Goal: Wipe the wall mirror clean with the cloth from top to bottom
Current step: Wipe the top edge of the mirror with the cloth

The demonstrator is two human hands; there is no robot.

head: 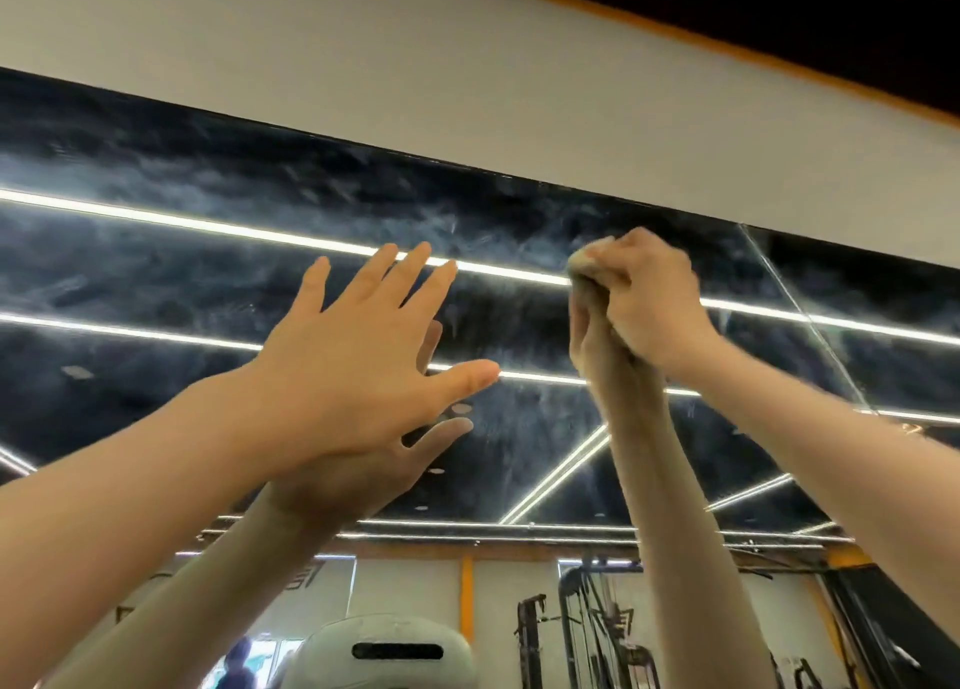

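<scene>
- Head view is being aimed steeply upward, so the wall mirror (218,252) is being seen from below, with its top edge running from ten o'clock down toward three o'clock under a pale wall band (467,91).
- At one o'clock of centre, the cloth (584,262) is being bunched tightly inside the right hand (649,304); the fingers are being curled hard around it, and only a small pale wad is being left showing at the knuckles. The grip is judged to be chosen so that a compact pad is being pressed on the glass just under the top edge, where a top-to-bottom wipe is being started.
- At nine o'clock of centre, the left hand (363,356) is being held flat with its fingers straight and spread, nothing being gripped. It is being placed against or just off the glass, apparently as a brace during the high reach; actual contact cannot be told, though its reflection is being met closely below the palm.
- Hazy smears are being shown across the dark upper glass at eleven and twelve o'clock, so most of the wiping is judged to be outstanding.
- Bright ceiling light strips (156,218) are being reflected across the glass, and gym machines (597,631) are being reflected at six o'clock.
</scene>
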